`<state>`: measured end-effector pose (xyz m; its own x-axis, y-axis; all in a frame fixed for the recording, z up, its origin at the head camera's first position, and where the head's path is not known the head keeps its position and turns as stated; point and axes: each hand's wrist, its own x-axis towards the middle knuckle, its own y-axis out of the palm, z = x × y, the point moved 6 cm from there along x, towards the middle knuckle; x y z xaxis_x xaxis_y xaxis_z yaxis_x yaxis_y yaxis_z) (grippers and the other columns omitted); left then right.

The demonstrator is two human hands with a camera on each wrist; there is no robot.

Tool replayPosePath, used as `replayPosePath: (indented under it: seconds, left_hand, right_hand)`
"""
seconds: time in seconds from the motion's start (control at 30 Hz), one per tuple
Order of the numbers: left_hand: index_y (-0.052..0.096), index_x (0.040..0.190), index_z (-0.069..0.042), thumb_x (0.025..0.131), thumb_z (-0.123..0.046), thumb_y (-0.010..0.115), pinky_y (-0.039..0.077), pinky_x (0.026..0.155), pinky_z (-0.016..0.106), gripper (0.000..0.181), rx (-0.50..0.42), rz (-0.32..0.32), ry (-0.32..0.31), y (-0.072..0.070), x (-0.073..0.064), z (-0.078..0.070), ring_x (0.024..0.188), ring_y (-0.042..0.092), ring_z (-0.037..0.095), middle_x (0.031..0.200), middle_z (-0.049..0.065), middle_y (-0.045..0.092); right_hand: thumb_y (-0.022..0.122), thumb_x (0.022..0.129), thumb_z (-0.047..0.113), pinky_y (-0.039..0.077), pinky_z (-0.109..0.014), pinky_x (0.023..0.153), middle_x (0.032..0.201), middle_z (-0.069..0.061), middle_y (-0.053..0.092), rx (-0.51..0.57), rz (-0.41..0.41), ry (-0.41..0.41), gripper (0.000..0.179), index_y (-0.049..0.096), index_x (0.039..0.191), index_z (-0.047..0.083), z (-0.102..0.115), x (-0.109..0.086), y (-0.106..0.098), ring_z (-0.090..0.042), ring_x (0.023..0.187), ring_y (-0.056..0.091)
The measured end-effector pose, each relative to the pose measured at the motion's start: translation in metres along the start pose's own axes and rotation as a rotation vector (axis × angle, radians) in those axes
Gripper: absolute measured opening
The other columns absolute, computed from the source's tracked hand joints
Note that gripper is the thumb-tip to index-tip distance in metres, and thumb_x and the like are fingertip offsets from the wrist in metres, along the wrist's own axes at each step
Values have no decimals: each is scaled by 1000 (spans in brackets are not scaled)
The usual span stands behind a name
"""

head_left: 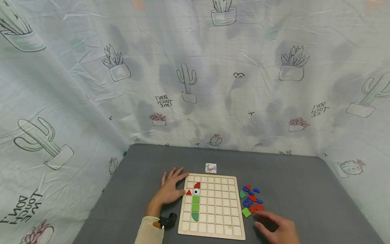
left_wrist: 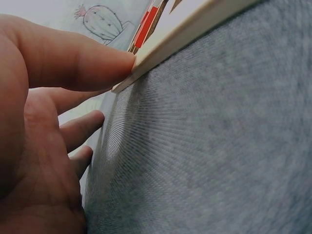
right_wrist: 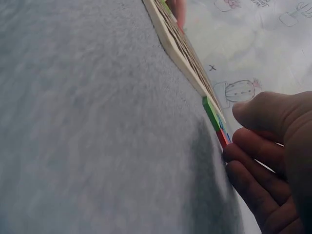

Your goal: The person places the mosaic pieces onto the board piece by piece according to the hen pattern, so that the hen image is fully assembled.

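A wooden grid board (head_left: 217, 219) lies on the dark grey table. Its left columns carry a red triangle (head_left: 189, 192), a red quarter-round (head_left: 197, 185), an eye tile (head_left: 196, 192), two green squares (head_left: 195, 199) and a green quarter-round (head_left: 195, 216). With thumb and index finger, my left hand (head_left: 170, 189) touches the board's left edge, its fingers spread. Beside the loose pieces right of the board hovers my right hand (head_left: 278, 227), fingers loosely bent, nothing seen between them. Nearest it are a green square (head_left: 246, 212) and a red piece (head_left: 259, 207). The right wrist view shows its fingertips by the pieces.
Behind the board lies a small printed card (head_left: 211, 168) with a coloured grid pattern. Several blue pieces (head_left: 256, 190) are scattered among the red and green ones. A cactus-print curtain (head_left: 195, 128) encloses the table at the back and sides.
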<state>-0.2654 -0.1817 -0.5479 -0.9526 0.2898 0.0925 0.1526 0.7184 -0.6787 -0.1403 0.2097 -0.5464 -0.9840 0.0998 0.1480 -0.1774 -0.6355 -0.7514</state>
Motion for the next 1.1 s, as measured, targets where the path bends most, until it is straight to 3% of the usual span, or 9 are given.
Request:
replayPosePath:
  seconds: [0.23,0.4,0.7,0.87,1.1]
  left_hand:
    - [63,156,-11,88,-4,78,-6,131,75,70,0,3,2,1,0,1,168,16,50,176,21,38]
    - [63,156,-11,88,-4,78,-7,131,75,70,2,4,5,1,0,2,168,16,51,176,20,38]
    - [62,157,-11,89,-4,77,-7,131,74,70,1,13,-2,0,0,1,168,15,50,177,20,36]
    - [63,156,-11,88,-3,77,-7,131,74,70,-3,7,1,-1,0,0,168,15,50,176,21,36]
    - [62,157,-11,89,-5,76,-7,131,74,70,3,17,2,0,0,1,168,15,50,177,20,36]
  right_hand:
    - [102,75,24,67,-34,87,105,12,84,-21,-37,-63,35,86,107,27,8,6,8,-5,96,79]
    - [102,75,21,67,-36,90,107,11,83,-5,-15,-71,39,86,109,25,11,11,16,-9,98,79]
    - [102,71,9,65,-28,80,101,11,82,-8,-60,-122,41,85,105,23,23,13,21,-1,87,74]
    - [101,68,3,65,-29,75,99,11,81,-43,-121,-220,43,84,102,22,30,11,21,-6,86,76]
    - [99,63,-4,66,-30,76,101,10,83,-78,-174,-284,51,85,106,21,26,7,16,-12,91,80]
